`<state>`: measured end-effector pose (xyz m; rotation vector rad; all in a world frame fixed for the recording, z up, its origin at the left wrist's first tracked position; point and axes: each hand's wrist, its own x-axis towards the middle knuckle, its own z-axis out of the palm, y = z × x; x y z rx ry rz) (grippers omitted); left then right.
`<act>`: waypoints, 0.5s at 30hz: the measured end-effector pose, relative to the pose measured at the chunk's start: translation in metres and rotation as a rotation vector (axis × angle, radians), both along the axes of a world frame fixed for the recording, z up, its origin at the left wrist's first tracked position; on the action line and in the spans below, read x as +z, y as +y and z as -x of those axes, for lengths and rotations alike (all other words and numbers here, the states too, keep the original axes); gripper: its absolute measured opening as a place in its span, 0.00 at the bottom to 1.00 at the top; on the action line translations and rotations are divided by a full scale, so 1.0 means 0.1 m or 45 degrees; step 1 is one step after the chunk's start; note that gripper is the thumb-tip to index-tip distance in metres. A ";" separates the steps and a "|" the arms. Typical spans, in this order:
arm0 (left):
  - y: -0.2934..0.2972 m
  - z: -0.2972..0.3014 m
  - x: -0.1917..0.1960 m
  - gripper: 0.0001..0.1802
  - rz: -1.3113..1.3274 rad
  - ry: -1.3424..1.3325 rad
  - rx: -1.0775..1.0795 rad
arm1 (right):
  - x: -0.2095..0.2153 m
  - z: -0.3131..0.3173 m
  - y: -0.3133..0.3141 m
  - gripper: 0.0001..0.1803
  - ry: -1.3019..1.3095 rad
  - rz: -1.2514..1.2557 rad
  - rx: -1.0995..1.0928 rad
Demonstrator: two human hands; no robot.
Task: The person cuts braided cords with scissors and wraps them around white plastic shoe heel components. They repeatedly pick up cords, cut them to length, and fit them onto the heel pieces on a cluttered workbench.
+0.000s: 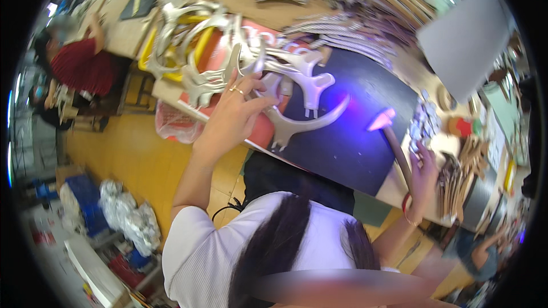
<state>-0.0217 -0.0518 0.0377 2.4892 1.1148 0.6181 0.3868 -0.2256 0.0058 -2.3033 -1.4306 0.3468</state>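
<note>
Clearly the left hand is the one on the work: it reaches up and away from the body onto a pale silver, antler-shaped curved piece with forked prongs, its fingers curled over the near end of that piece where it crosses the edge of the table. A ring shows on one finger. The piece lies on a dark blue-black mat, and its long axis runs from the left hand out toward the right and slightly away, ending in an upturned tip near the mat's middle; short prongs point down from it toward the person. So the thing sits directly under and to the right of the left hand, and well apart from the right hand.

The right hand is far over at the right end of the table, fingers spread and loosely bent beside a dark rod-like tool with a glowing pink-violet tip; whether it grips that tool or only rests by it, I cannot tell. The glowing tip lies between the two hands, nearer the right one.

Behind the left hand, a heap of similar silver antler pieces fills a yellow-rimmed tray on an orange-red sheet.
</note>
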 end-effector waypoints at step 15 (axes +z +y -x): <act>-0.03 -1.28 -0.46 0.26 -0.051 0.190 -0.846 | -0.59 0.44 0.45 0.20 -0.162 -0.348 -0.053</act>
